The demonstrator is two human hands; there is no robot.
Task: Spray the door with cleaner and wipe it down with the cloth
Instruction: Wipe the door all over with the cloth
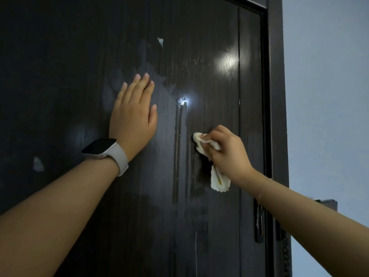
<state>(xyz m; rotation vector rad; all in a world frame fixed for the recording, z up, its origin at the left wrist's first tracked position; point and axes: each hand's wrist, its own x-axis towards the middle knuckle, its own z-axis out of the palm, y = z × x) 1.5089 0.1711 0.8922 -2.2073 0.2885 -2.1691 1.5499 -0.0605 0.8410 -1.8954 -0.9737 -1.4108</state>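
Cloth (199, 139) in right hand (225, 154), on door (209, 56)

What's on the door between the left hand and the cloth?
Head view: wet vertical drip streaks run down the door between the left hand and the cloth; nothing else there.

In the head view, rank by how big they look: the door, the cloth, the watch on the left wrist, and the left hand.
1. door, filling most of the view
2. left hand, flat on the door
3. and 4. watch and cloth: unsure, since the right hand hides part of the bunched cloth and the watch is nearer the camera.
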